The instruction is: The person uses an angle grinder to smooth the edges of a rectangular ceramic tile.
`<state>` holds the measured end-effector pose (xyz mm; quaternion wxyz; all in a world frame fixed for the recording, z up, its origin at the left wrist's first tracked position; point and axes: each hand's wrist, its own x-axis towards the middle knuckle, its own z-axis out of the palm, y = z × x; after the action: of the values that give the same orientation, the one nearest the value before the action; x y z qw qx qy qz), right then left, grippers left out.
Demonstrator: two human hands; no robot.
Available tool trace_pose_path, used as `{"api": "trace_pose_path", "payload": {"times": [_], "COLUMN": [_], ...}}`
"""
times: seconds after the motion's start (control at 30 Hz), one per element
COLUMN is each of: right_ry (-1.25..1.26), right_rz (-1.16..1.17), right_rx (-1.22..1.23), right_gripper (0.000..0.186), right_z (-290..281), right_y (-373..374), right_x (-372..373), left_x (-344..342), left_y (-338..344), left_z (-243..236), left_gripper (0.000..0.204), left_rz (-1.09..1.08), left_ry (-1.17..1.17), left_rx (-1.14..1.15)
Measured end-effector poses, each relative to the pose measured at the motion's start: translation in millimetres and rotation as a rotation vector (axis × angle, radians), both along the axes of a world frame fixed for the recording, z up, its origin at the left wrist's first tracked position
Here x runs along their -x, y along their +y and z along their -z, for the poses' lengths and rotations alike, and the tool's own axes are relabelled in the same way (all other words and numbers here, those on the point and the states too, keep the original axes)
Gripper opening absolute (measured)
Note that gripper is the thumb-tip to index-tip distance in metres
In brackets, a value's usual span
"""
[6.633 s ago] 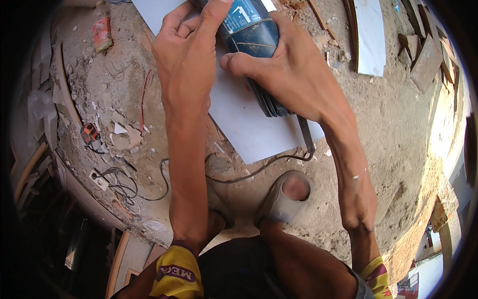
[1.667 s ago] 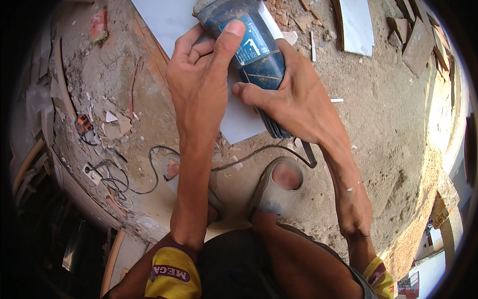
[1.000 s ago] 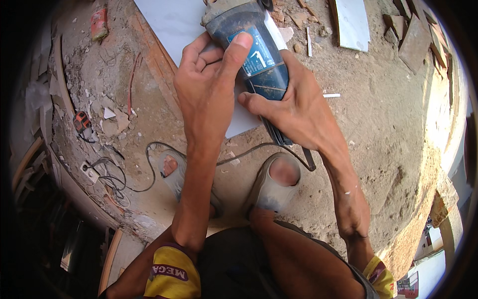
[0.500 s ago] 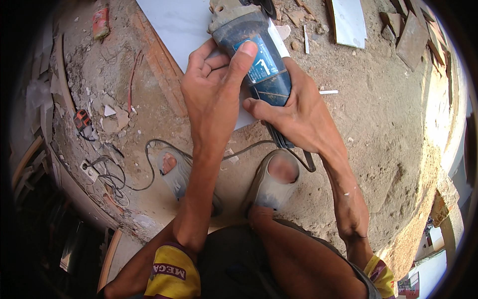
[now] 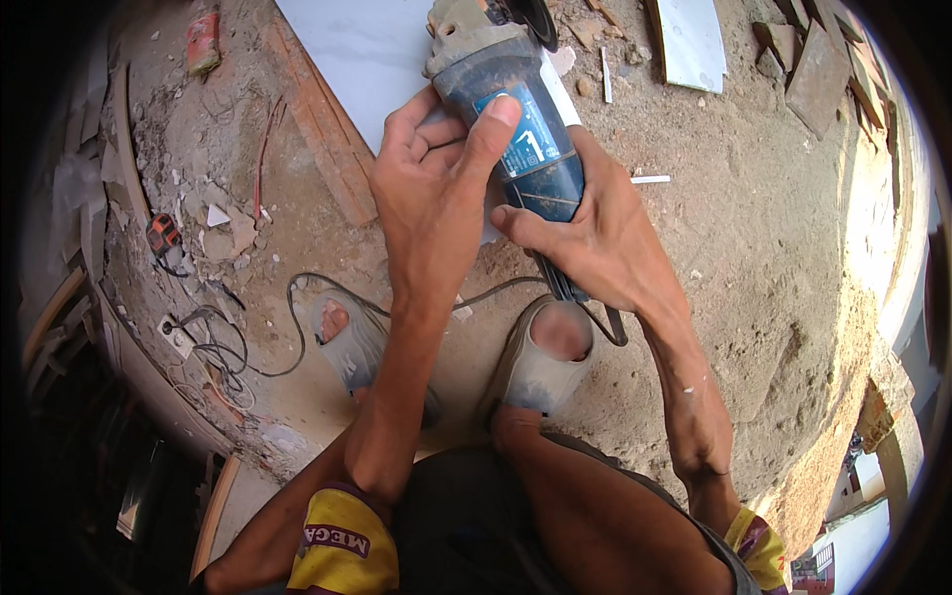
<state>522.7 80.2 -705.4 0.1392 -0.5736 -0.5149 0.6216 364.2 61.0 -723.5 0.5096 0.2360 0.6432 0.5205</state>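
Note:
Both hands grip a dusty blue angle grinder (image 5: 516, 129) held over a large white tile (image 5: 367, 59) that lies on the dirt floor. My left hand (image 5: 436, 188) wraps the front of the body, thumb laid along its top. My right hand (image 5: 595, 238) clasps the rear handle from the right. The grinder's grey head and dark disc (image 5: 526, 15) point away from me at the top of the picture. Its black cord (image 5: 327, 293) runs from the handle down past my feet, which are in grey sandals (image 5: 540, 362).
A wooden batten (image 5: 322, 124) lies along the tile's left edge. Tile offcuts (image 5: 694, 40) and rubble lie at the upper right. A white socket strip (image 5: 178, 337) with tangled cables sits at the left, near an orange-and-black tool (image 5: 164, 233).
The grinder and both hands have moved further from me along the tile. My left foot has come into view beside the cord.

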Motion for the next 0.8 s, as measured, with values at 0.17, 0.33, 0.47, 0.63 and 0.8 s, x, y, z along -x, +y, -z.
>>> {"api": "trace_pose_path", "payload": {"times": [0.17, 0.33, 0.47, 0.63, 0.8], "right_ry": [0.002, 0.006, 0.005, 0.0, 0.014], "right_rz": [-0.008, -0.002, -0.005, 0.01, 0.017], "right_rx": [0.01, 0.004, 0.023, 0.034, 0.055], "right_gripper": [0.069, 0.069, 0.068, 0.067, 0.065], "right_z": [-2, -3, -7, -8, -8], "right_y": [-4, -10, -14, -21, -27], "right_x": [-4, -7, -8, -13, -16], "left_x": [-4, -6, -8, -12, -13], "left_y": [-5, -10, -15, -22, -26], "left_z": [0, -2, -5, -3, -7], "left_gripper": [0.083, 0.083, 0.082, 0.081, 0.082], "left_rz": [0.004, 0.007, 0.012, 0.024, 0.029], "left_ry": [0.0, 0.004, 0.001, -0.015, -0.016], "left_rx": [0.012, 0.033, 0.031, 0.036, 0.059]}}
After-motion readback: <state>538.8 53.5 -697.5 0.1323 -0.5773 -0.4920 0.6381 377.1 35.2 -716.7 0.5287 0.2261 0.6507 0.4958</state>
